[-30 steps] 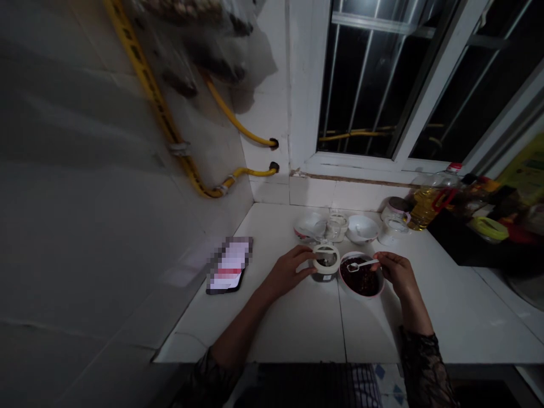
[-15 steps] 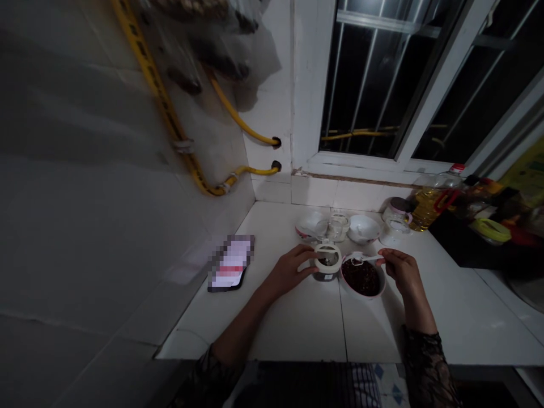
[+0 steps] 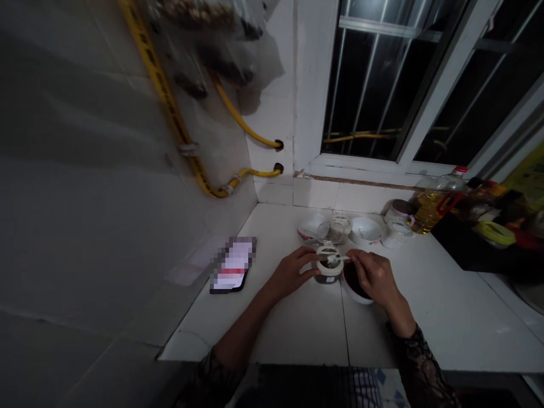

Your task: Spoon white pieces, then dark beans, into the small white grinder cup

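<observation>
A small clear jar [image 3: 328,276] with a pale rim stands on the white counter, its lid flipped open behind it. My left hand [image 3: 293,273] grips the jar from the left, fingers at its rim. My right hand [image 3: 376,277] is closed on the handle of a small white spoon [image 3: 335,258], whose head is at the jar's mouth. Under my right hand sits a bowl [image 3: 355,286] of dark red, chunky contents, partly hidden by the hand.
Behind the jar stand a white bowl [image 3: 364,231], another bowl [image 3: 308,228] and small lidded jars. A phone [image 3: 233,266] lies on the left. An oil bottle [image 3: 427,209] and a black box of condiments [image 3: 454,241] stand on the right.
My right hand has moved left with the spoon, from over the bowl of dark red contents to the jar's mouth. My left hand stays at the jar.
</observation>
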Demonstrator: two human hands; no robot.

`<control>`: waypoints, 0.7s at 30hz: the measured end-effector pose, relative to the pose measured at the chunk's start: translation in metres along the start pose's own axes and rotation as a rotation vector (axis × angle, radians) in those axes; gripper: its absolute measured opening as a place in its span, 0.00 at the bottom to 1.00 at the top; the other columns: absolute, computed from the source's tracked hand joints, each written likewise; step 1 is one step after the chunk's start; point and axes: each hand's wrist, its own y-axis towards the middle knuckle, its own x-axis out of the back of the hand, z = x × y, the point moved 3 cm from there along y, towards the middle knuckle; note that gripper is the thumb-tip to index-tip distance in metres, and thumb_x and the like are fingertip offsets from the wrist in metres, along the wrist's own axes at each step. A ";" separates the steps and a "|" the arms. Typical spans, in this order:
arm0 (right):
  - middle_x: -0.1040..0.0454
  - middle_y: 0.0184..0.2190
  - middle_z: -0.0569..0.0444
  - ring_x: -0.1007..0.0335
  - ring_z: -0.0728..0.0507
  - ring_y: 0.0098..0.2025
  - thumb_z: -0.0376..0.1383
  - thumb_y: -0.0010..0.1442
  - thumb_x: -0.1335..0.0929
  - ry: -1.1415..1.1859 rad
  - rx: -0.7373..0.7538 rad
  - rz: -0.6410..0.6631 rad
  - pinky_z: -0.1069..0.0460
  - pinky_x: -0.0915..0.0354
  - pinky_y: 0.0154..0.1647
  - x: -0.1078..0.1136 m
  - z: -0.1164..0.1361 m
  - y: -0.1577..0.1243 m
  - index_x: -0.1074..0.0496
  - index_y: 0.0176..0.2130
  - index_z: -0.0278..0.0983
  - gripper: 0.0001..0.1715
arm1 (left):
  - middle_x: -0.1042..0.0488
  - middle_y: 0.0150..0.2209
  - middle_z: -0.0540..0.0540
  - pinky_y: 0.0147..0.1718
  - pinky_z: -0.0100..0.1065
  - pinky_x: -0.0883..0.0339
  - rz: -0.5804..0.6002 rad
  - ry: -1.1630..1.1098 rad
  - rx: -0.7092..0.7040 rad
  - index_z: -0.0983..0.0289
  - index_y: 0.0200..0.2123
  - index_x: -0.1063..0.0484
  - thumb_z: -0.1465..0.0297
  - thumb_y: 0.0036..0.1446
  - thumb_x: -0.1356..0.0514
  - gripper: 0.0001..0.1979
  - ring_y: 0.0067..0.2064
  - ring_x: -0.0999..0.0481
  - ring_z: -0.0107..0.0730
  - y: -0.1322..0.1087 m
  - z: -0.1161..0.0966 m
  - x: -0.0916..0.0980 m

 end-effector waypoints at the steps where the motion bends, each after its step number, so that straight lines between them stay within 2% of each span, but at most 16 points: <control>1: 0.19 0.30 0.49 0.24 0.44 0.28 0.38 0.65 0.39 -0.007 0.005 -0.037 0.51 0.32 0.33 0.005 -0.002 -0.002 0.25 0.38 0.38 0.14 | 0.27 0.48 0.58 0.48 0.38 0.28 0.003 0.001 0.004 0.60 0.48 0.28 0.61 0.64 0.42 0.14 0.49 0.24 0.36 0.000 0.000 0.000; 3: 0.20 0.26 0.52 0.24 0.45 0.28 0.39 0.66 0.39 0.001 -0.068 -0.127 0.52 0.32 0.33 0.019 -0.011 -0.004 0.26 0.38 0.38 0.14 | 0.27 0.48 0.58 0.49 0.38 0.28 0.010 0.002 0.012 0.59 0.48 0.27 0.61 0.64 0.42 0.13 0.49 0.24 0.36 0.000 0.000 0.000; 5: 0.21 0.25 0.54 0.24 0.45 0.27 0.41 0.66 0.38 -0.016 -0.162 -0.153 0.53 0.32 0.32 0.033 -0.024 -0.006 0.27 0.37 0.39 0.13 | 0.27 0.48 0.58 0.49 0.38 0.28 0.016 0.004 0.018 0.60 0.48 0.27 0.61 0.64 0.42 0.13 0.49 0.24 0.36 0.000 0.000 0.000; 8: 0.21 0.25 0.53 0.24 0.44 0.26 0.41 0.64 0.39 -0.119 -0.250 -0.075 0.52 0.33 0.32 0.042 -0.041 -0.010 0.26 0.37 0.39 0.14 | 0.27 0.48 0.58 0.48 0.37 0.28 0.014 0.005 0.022 0.59 0.48 0.27 0.62 0.64 0.42 0.13 0.49 0.24 0.36 0.000 -0.001 0.000; 12: 0.20 0.26 0.52 0.23 0.42 0.28 0.39 0.62 0.40 -0.231 -0.314 0.165 0.51 0.36 0.31 0.023 -0.048 -0.013 0.26 0.35 0.40 0.15 | 0.27 0.47 0.57 0.48 0.37 0.28 -0.003 -0.007 0.021 0.59 0.48 0.27 0.61 0.64 0.42 0.13 0.49 0.24 0.35 0.000 -0.001 0.000; 15: 0.20 0.26 0.53 0.24 0.42 0.28 0.42 0.62 0.41 -0.088 -0.359 0.268 0.50 0.37 0.32 0.008 -0.044 -0.014 0.26 0.34 0.41 0.17 | 0.27 0.47 0.56 0.48 0.37 0.27 -0.004 -0.013 0.021 0.59 0.48 0.27 0.61 0.63 0.42 0.13 0.48 0.24 0.35 0.000 -0.001 0.001; 17: 0.21 0.24 0.53 0.25 0.42 0.28 0.45 0.62 0.41 0.013 -0.407 0.252 0.50 0.37 0.33 0.004 -0.044 -0.013 0.27 0.33 0.40 0.18 | 0.27 0.47 0.57 0.47 0.37 0.27 0.001 -0.017 0.021 0.59 0.48 0.28 0.61 0.64 0.42 0.13 0.48 0.24 0.35 0.000 -0.002 0.001; 21: 0.22 0.21 0.52 0.30 0.43 0.25 0.50 0.57 0.37 0.194 -0.559 0.134 0.51 0.39 0.29 0.010 -0.055 -0.016 0.26 0.30 0.38 0.21 | 0.27 0.47 0.57 0.47 0.37 0.27 0.005 -0.019 0.020 0.59 0.48 0.28 0.61 0.64 0.41 0.13 0.48 0.24 0.35 0.001 -0.002 0.001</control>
